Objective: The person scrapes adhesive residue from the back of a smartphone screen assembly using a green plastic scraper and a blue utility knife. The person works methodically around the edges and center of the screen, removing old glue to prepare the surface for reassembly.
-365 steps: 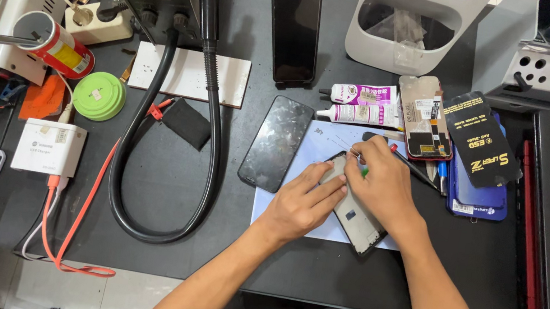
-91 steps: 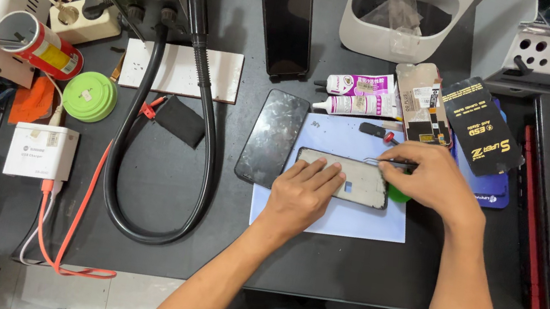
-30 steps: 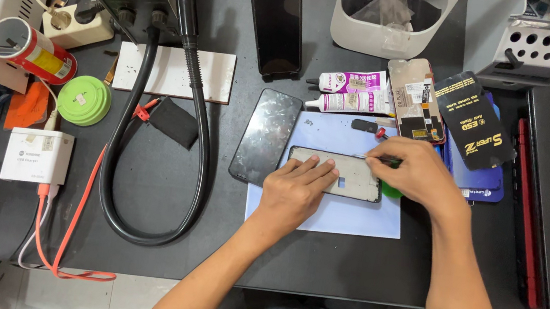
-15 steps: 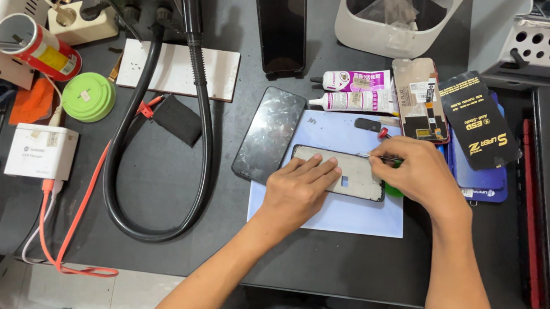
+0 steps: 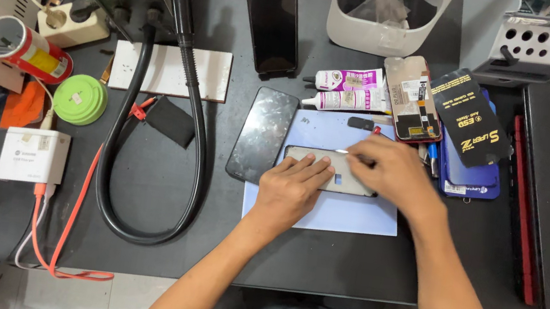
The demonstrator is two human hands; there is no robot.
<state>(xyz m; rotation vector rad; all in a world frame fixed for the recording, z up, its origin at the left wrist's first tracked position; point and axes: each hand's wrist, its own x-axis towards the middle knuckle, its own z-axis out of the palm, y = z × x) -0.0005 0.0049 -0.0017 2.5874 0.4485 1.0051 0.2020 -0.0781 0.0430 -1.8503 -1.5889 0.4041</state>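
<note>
A pale phone frame (image 5: 331, 170) lies flat on my blue mat (image 5: 324, 213). My left hand (image 5: 291, 190), fingers flat, presses its 7 o'clock edge; my right hand (image 5: 388, 171) pinches a thin tool (image 5: 344, 152) at 12 o'clock.

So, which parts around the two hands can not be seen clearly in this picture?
- Phone frame, head view: the right end lies under the right hand, the lower left part under the left hand.
- Thin tool at the right fingers: too small to tell its kind.
- Blue mat: its middle is covered by both hands.
- White bin: cut off by the top edge.
</note>
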